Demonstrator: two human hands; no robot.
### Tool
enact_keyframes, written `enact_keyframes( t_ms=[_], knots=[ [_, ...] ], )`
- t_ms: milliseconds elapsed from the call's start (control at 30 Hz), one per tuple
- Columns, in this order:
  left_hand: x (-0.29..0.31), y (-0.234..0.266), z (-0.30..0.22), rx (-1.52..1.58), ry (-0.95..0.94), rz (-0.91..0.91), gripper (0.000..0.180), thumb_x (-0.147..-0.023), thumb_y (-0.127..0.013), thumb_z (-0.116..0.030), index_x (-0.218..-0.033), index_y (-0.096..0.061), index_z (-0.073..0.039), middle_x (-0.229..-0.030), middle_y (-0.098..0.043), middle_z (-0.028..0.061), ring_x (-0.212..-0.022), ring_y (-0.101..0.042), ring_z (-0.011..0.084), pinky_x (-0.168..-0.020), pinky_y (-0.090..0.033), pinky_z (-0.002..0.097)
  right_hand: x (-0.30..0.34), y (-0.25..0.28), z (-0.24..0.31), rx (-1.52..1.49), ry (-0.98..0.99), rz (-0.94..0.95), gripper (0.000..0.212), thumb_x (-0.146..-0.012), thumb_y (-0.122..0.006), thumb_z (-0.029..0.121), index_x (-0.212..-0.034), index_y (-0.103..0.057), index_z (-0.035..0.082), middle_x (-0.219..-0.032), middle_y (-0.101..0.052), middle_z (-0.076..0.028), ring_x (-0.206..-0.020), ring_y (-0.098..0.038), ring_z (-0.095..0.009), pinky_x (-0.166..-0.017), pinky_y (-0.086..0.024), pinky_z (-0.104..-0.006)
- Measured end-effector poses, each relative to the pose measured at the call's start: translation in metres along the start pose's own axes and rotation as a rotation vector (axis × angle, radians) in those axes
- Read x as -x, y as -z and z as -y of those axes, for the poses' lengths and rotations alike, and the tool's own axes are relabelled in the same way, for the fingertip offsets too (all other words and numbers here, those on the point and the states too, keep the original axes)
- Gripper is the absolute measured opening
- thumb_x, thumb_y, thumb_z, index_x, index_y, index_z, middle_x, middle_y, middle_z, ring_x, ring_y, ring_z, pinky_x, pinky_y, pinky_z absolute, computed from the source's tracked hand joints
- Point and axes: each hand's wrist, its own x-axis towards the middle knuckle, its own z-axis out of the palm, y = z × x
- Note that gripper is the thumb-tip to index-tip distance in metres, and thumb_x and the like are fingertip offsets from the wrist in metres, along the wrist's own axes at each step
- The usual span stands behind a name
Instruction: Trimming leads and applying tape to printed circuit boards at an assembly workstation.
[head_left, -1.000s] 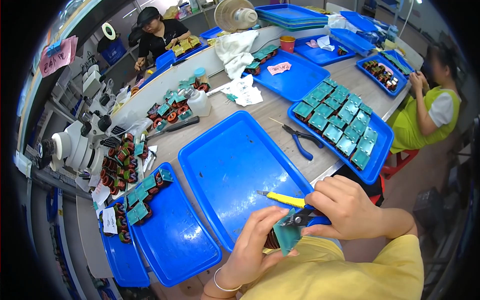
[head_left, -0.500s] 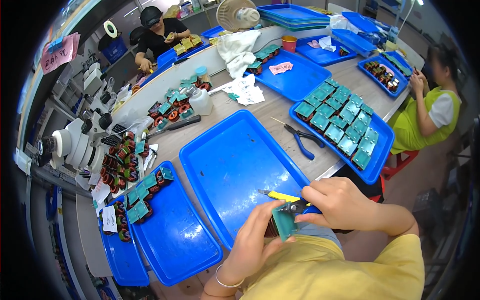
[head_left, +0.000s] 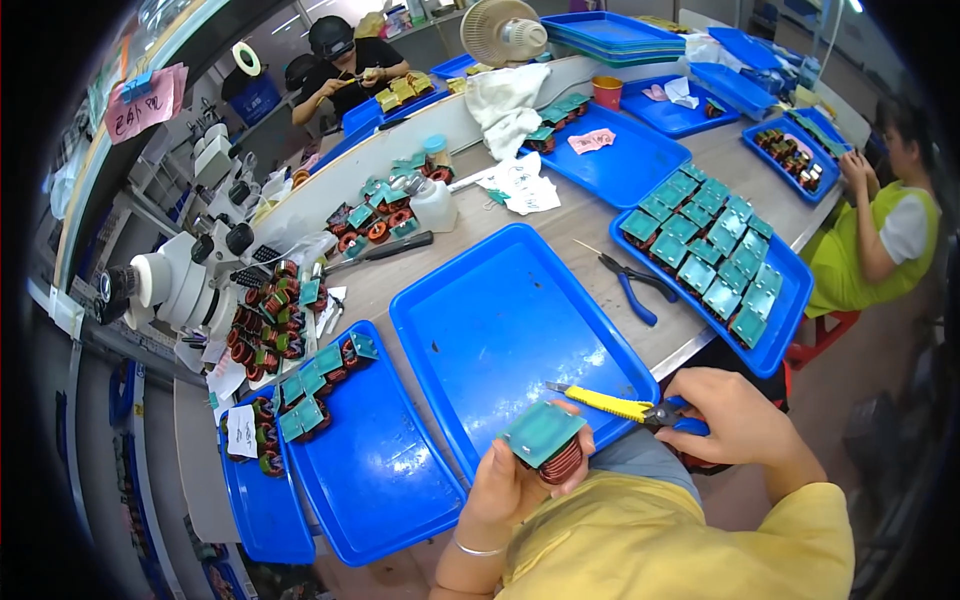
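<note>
The green-topped coil component [head_left: 546, 440] sits in the left hand [head_left: 499, 490], pinched between thumb and fingers, green board facing up. Toward three o'clock from it, the right hand [head_left: 738, 410] wraps the blue handles of the cutters [head_left: 664, 413]. Around two o'clock is a yellow knife [head_left: 606, 402]; at twelve, the central blue tray [head_left: 505, 315]; at nine, another blue tray [head_left: 390, 490].
</note>
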Motion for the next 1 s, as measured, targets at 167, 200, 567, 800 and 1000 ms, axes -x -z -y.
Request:
enact_keyframes(
  t_ms=[167,200,567,800,1000],
  knots=[
    [-0.002,0.000,0.006,0.151,0.029,0.021,0.072,-0.086,-0.033,-0.062,-0.123,-0.037,0.000,-0.094,-0.053,0.0154,-0.054,-0.044,0.0128,-0.047,-0.034,0.0204,-0.009,-0.002,0.015,-0.311,-0.025,-0.213,0.029,-0.066,-0.072,0.011,-0.085,-0.052,0.002,-0.080,-0.056,-0.011,-0.071,-0.057,-0.025,-0.063,-0.045,-0.0294],
    [-0.002,0.000,0.007,0.156,0.039,0.033,0.072,-0.086,-0.032,-0.062,-0.124,-0.036,0.000,-0.094,-0.053,0.0155,-0.054,-0.044,0.0130,-0.047,-0.034,0.0203,-0.012,-0.003,0.016,-0.360,0.024,-0.194,0.031,-0.068,-0.073,0.011,-0.087,-0.051,0.002,-0.086,-0.058,-0.011,-0.074,-0.059,-0.022,-0.065,-0.045,-0.0285],
    [0.000,-0.018,0.003,-0.599,-0.258,-0.172,0.070,-0.073,-0.073,-0.008,-0.121,-0.023,-0.006,-0.116,-0.048,0.0190,-0.106,-0.052,0.0249,-0.087,-0.045,0.0339,-0.025,-0.017,0.021,-0.542,0.294,-0.280,0.047,-0.069,-0.075,0.019,-0.104,-0.049,0.001,-0.105,-0.056,-0.012,-0.084,-0.060,-0.021,-0.074,-0.049,-0.0309],
    [-0.012,-0.017,0.004,-1.104,-0.509,-0.172,0.078,-0.059,-0.081,-0.002,-0.116,-0.029,-0.005,-0.113,-0.049,0.0201,-0.103,-0.053,0.0267,-0.086,-0.046,0.0332,-0.023,-0.021,0.016,-0.792,0.133,-0.103,0.040,-0.066,-0.077,0.010,-0.088,-0.043,0.006,-0.115,-0.052,-0.019,-0.087,-0.056,-0.015,-0.083,-0.044,-0.0319],
    [-0.014,-0.012,0.004,-1.292,-0.595,-0.177,0.072,-0.055,-0.083,-0.006,-0.111,-0.038,-0.006,-0.110,-0.054,0.0165,-0.097,-0.054,0.0289,-0.079,-0.044,0.0351,-0.026,-0.026,0.020,-0.810,0.107,-0.150,0.045,-0.064,-0.080,0.011,-0.088,-0.042,0.006,-0.112,-0.053,-0.017,-0.087,-0.055,-0.015,-0.081,-0.044,-0.0293]
  ],
)
